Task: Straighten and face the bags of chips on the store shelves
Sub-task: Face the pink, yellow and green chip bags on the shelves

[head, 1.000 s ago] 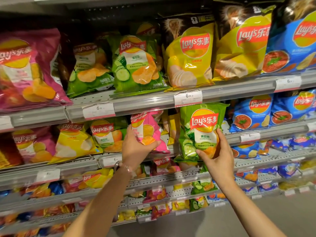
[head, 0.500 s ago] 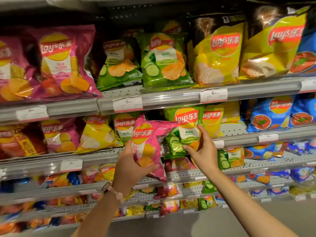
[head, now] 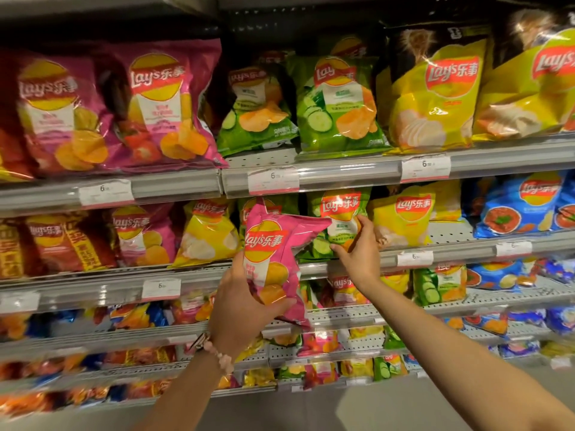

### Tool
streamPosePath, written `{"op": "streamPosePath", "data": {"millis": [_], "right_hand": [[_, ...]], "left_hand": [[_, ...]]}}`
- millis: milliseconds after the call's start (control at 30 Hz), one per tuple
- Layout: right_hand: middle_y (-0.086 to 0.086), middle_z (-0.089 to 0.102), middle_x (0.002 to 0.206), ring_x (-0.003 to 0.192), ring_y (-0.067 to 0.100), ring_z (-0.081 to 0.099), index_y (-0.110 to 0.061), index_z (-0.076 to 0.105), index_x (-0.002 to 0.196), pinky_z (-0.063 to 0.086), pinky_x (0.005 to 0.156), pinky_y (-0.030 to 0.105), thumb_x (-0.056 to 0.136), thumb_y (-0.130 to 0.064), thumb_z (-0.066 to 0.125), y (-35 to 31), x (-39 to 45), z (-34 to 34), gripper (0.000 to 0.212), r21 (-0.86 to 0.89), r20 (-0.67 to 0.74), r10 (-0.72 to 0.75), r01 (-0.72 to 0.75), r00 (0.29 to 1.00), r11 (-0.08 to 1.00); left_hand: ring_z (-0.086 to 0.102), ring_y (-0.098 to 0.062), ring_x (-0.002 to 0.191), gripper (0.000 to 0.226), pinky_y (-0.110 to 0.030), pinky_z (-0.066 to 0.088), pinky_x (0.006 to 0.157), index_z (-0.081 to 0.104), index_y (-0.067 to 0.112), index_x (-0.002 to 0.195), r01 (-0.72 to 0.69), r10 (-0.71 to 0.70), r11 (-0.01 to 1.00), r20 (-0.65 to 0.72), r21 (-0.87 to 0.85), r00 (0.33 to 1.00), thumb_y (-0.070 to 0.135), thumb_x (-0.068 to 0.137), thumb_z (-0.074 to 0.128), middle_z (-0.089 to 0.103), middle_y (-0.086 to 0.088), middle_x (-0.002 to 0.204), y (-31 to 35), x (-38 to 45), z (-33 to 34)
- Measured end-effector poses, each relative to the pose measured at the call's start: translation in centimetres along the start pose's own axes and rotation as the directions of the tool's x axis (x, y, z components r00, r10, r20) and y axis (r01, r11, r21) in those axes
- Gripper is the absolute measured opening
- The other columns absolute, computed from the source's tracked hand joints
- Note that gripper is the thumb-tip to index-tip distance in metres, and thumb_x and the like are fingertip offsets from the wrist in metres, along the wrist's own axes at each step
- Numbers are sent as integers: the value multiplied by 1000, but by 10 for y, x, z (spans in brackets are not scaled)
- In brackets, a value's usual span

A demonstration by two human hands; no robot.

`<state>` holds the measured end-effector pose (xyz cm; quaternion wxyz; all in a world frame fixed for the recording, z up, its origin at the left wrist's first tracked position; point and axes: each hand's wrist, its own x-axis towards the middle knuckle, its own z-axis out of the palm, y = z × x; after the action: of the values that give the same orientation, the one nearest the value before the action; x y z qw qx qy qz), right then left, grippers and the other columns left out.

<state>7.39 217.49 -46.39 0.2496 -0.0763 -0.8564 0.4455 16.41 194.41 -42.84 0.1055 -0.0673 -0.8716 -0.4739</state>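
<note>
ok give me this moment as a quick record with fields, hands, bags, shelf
left hand: left hand grips the pink bag, held off the shelf, tilted
right hand: right hand holds the green cucumber bag upright on the second shelf
neighbour: yellow bag to the right of the green one
wrist: bead bracelet on the left

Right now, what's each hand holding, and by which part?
The left hand grips the pink chip bag by its lower part, off the shelf. The right hand holds the green cucumber bag at its lower front, standing on the shelf.
</note>
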Motion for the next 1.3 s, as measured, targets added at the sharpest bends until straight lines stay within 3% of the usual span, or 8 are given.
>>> {"op": "streamPosePath", "data": {"millis": [267,433,733,833,933,1033,1133,1300], "right_hand": [[14,44,139,130,31,41,-9,30,141,39,103,46,71,-26,82,-2,7,9,89,-168,-1,40,-40,999,985],[20,47,125,120,38,44,-18,33,139,44,92,48,70,-42,80,-1,8,7,87,-323,-21,88,-90,996,942],[18,47,131,121,36,46,-14,26,141,42,96,44,67,-28,84,-6,19,-3,95,-269,194,199,-143,961,952],[19,47,131,125,35,43,-8,33,139,39,100,43,75,-20,78,-18,4,-11,79,-182,116,102,-80,988,980],[8,45,138,124,16,44,-13,35,141,38,102,31,89,-32,62,-43,-34,-11,62,46,10,3,-4,1000,999],[-17,45,132,112,-9,49,-33,29,141,43,84,8,84,-53,61,-76,-71,-4,69,319,262,2,-89,965,943],[-37,37,119,97,-33,43,-35,7,148,40,73,-4,73,-39,77,-91,-84,8,103,389,415,-19,-159,910,907],[-22,61,109,99,-9,60,-19,16,147,51,81,14,68,-15,85,-94,-85,24,105,394,400,-30,-142,916,908]], "left_hand": [[56,-19,115,112,-44,51,92,36,25,140,0,1,998,-12,63,1000,55,46,89,60,3,122,-7,5,-7],[54,-20,118,115,-45,50,94,33,22,143,-22,23,997,-14,79,1000,54,47,89,57,1,127,-10,6,-10],[55,-20,115,112,-42,51,91,34,18,142,-72,74,990,-10,123,997,48,50,90,58,-2,124,-11,7,-7],[54,-19,117,114,-41,50,92,32,19,144,-47,47,991,-3,126,999,50,50,89,57,-2,127,-12,10,-4],[52,-21,120,116,-42,50,93,30,18,145,-37,41,988,-26,153,999,51,50,89,53,-3,132,-13,12,-1],[49,-22,123,117,-43,47,96,27,16,146,-19,29,982,-47,190,999,52,52,87,51,-5,135,-13,16,4],[49,-23,119,108,-42,48,91,29,17,143,-4,22,972,-74,236,997,46,55,83,52,-4,129,-14,21,7],[44,-24,119,103,-38,42,97,26,16,145,-23,59,946,-103,322,993,48,60,75,48,-5,129,-18,21,7]]}}
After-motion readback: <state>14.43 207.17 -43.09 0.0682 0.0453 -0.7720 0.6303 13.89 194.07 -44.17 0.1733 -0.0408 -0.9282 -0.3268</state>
